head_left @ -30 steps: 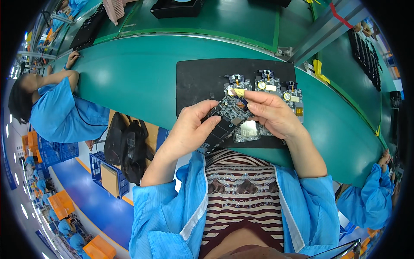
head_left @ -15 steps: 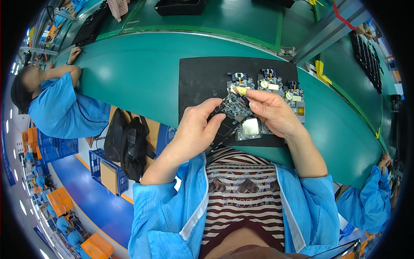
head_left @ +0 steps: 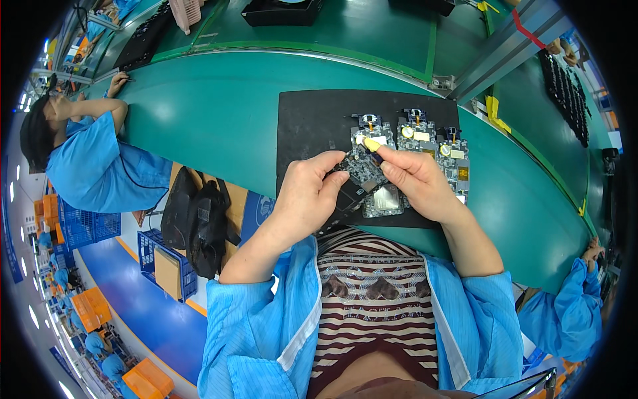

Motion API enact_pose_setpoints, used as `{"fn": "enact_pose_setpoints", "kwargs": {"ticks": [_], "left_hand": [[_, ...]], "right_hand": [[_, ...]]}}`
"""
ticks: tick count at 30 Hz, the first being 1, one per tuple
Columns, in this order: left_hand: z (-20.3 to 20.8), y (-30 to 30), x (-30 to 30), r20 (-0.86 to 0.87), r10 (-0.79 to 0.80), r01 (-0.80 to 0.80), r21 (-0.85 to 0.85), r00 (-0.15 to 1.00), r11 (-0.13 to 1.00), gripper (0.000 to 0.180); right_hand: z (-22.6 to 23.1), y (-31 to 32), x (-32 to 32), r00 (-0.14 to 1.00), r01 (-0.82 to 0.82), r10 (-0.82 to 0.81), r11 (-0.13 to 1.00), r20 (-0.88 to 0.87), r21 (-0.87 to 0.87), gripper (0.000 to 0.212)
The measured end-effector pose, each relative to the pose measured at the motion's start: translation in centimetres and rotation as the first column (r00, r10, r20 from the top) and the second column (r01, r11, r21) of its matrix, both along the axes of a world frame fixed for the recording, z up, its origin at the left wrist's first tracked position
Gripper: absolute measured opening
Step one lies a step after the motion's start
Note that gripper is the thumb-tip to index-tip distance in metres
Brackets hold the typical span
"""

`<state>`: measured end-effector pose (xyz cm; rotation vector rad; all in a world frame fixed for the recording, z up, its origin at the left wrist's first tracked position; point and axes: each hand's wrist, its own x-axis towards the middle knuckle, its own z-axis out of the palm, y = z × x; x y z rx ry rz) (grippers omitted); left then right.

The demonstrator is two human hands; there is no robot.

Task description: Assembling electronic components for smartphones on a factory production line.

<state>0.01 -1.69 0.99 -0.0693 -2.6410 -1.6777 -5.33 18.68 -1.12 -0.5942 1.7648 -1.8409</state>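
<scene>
A populated circuit board [head_left: 361, 167] is held tilted above a black mat, with dark flat areas on its lower left. My left hand [head_left: 304, 194] pinches its left edge between thumb and fingers. At the upper right edge of the same board, my right hand [head_left: 423, 185] is closed, its index fingertip in a yellow finger cot [head_left: 371, 144] and its thumb lower down. Any small part between those fingertips is hidden. Several similar boards lie on the mat behind and right of my hands, among them one board [head_left: 416, 126] with a round gold-coloured component.
The black mat [head_left: 309, 120] rests on a green table [head_left: 199, 113]. Beyond a raised edge stands a black tray [head_left: 279, 14]. A metal post [head_left: 502, 50] rises at the back right. Co-workers in blue sit left [head_left: 103, 156] and right [head_left: 565, 306]. Black bags [head_left: 199, 226] lie at lower left.
My right index finger has tipped downward onto the board's upper edge, and the right hand has shifted slightly down. The left hand keeps its hold. The co-worker at left has raised a hand to the head.
</scene>
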Motion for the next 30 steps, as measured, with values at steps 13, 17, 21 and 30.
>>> {"fn": "enact_pose_setpoints", "kwargs": {"ticks": [13, 17, 21, 30], "left_hand": [[-1.0, -0.8, 0.2, 0.082, -0.029, 0.031, -0.033, 0.996, 0.999, 0.017], [-2.4, -1.7, -0.6, 0.038, 0.006, -0.007, 0.038, 0.999, 0.999, 0.018], [-2.9, -4.0, -2.3, -0.009, 0.204, -0.203, -0.149, 0.979, 0.968, 0.017], [-2.0, 0.1, -3.0, -0.369, 0.165, -0.387, -0.679, 0.915, 0.623, 0.062]], "right_hand": [[1.8, -0.8, 0.3, 0.984, -0.132, 0.166, 0.923, -0.065, 0.363, 0.036], [1.3, -0.5, 0.1, 0.78, 0.077, 0.166, 0.931, -0.603, 0.356, 0.038], [1.6, 2.0, -0.7, 0.787, 0.327, -0.1, 0.905, -0.609, 0.273, 0.043], [-0.5, 5.2, -1.3, 0.803, 0.497, -0.321, 0.825, -0.502, 0.269, 0.041]]}}
